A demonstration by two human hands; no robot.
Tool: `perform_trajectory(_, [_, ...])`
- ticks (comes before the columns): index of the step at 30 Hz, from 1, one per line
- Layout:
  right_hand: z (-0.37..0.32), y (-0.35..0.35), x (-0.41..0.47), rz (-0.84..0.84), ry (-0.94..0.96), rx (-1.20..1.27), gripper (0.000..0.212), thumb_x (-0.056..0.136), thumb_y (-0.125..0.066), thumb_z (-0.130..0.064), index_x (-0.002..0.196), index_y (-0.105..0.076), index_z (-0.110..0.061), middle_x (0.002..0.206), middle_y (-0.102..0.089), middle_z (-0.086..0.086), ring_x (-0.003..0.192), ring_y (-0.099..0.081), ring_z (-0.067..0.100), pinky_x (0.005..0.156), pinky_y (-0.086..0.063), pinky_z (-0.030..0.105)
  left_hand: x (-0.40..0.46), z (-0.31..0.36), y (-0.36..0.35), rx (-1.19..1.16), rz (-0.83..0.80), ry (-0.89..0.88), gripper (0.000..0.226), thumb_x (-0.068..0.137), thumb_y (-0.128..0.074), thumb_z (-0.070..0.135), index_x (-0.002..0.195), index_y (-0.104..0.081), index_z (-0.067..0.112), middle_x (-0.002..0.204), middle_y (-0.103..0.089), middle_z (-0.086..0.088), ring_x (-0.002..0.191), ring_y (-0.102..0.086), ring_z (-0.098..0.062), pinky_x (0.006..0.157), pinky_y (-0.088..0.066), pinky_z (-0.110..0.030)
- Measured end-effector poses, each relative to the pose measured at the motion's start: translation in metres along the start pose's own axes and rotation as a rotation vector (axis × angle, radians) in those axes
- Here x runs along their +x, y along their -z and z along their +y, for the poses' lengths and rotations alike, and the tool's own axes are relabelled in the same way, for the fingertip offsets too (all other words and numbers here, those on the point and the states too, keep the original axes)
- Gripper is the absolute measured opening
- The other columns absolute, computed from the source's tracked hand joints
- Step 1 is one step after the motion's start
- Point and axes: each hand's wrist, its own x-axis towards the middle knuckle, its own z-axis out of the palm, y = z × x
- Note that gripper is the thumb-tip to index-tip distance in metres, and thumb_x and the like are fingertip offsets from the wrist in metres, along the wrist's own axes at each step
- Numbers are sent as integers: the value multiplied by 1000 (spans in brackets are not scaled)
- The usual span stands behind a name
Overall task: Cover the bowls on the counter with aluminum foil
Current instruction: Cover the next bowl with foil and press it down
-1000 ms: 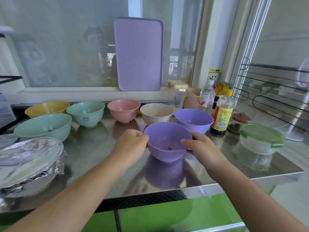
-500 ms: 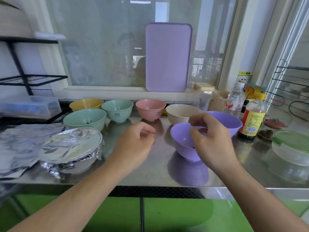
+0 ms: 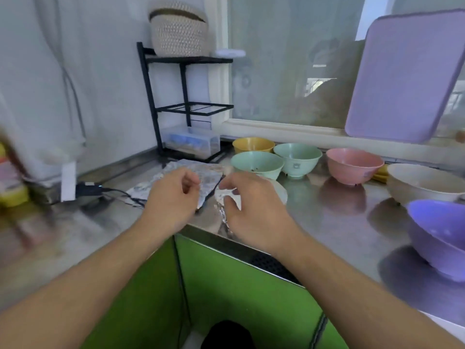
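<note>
Fingers first: left hand [image 3: 173,195] has its fingers loosely curled w/ nothing in them, hovering over the loose foil sheet [image 3: 176,180]. Right hand [image 3: 251,207] is curled the same way over the already covered bowl [image 3: 251,195], fingertips look like they're at its crinkled foil rim but tbh can't tell if it's pinching or just hanging above it

My guess on the step: one bowl done, going for a fresh sheet for the next one. Next move prob needs a fingertip pinch on a foil edge/corner, sheet lies flat on the steel so it won't be easy to lift, and thin foil tears if yanked

Bowls left uncovered, going right: yellow bowl [image 3: 253,144], two green bowls [image 3: 256,163] [image 3: 298,157], pink bowl [image 3: 354,167], cream bowl [image 3: 422,182], purple bowl [image 3: 437,233] near right

Room: covered bowl sits close to the near edge of the counter [image 3: 327,212], right by the corner, so a nudge could tip it off. Cables [image 3: 118,193] lie just left of the foil. Decent bare steel btwn covered bowl and pink bowl for wrapping
</note>
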Motion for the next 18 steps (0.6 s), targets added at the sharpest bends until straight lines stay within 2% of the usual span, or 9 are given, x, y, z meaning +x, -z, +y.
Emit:
perform_trajectory(2, [-13, -24, 22, -67, 50, -24, 28, 91, -61, -1, 116, -70, -9, 114, -68, 8, 106, -59, 21, 85, -34, 19, 13, -36, 18, 115, -4, 45, 32, 91, -56, -4, 95, -68, 25, 93, -73, 9, 87, -68, -12, 86, -54, -31])
perform_trajectory(3, [-17, -36, 35, -100, 62, -53, 29, 90, -60, 2, 116, -69, -6, 114, -67, 11, 107, -59, 24, 87, -38, 22, 19, -51, 24, 160, -21, 56, 34, 90, -54, -7, 97, -69, 23, 95, -74, 7, 91, -69, -16, 90, -54, -34])
perform_trajectory(5, [-26, -56, 57, -207, 83, -161, 29, 87, -60, 5, 113, -68, -4, 112, -65, 14, 108, -60, 31, 91, -51, 36, 28, -76, 32, 256, -80, 56, 35, 91, -54, -7, 103, -73, 20, 104, -75, 4, 99, -69, -18, 95, -52, -33])
perform_trajectory(6, [-29, -64, 67, -286, 93, -234, 26, 86, -61, 4, 110, -66, -4, 106, -64, 14, 107, -61, 33, 87, -53, 41, 32, -86, 33, 297, -120, 45, 35, 93, -55, -4, 108, -74, 21, 109, -76, 3, 105, -69, -18, 99, -52, -33])
perform_trajectory(8, [-31, -77, 86, -454, 103, -399, 21, 87, -64, 1, 102, -56, -12, 91, -55, 8, 102, -62, 33, 76, -51, 39, 39, -99, 30, 349, -196, 21, 32, 97, -58, 4, 117, -75, 22, 122, -74, 4, 117, -67, -17, 105, -50, -36])
perform_trajectory(10, [-30, -84, 104, -576, 105, -535, 22, 87, -73, -8, 103, -59, -14, 92, -57, 5, 97, -63, 30, 71, -49, 36, 45, -105, 25, 381, -240, -14, 29, 101, -59, 12, 123, -75, 22, 130, -71, 4, 123, -64, -18, 107, -47, -36])
perform_trajectory(12, [-25, -89, 119, -652, 115, -637, 26, 86, -80, -15, 84, -54, -13, 83, -58, 1, 88, -60, 27, 64, -44, 32, 51, -106, 18, 388, -251, -63, 29, 102, -59, 15, 124, -76, 22, 131, -72, 3, 123, -64, -19, 107, -45, -34])
perform_trajectory(14, [-18, -95, 130, -703, 123, -674, 43, 85, -83, -21, 72, -43, -15, 73, -52, -1, 85, -58, 26, 64, -41, 32, 55, -107, 13, 390, -262, -78, 31, 103, -56, 13, 125, -76, 23, 131, -72, 3, 124, -64, -19, 107, -44, -33])
perform_trajectory(18, [-6, -108, 134, -667, 125, -650, 41, 85, -81, -21, 68, -43, -17, 70, -50, -2, 82, -56, 26, 69, -47, 36, 58, -109, 3, 416, -305, -58, 38, 102, -50, 7, 128, -74, 22, 131, -72, 0, 124, -63, -21, 103, -44, -29])
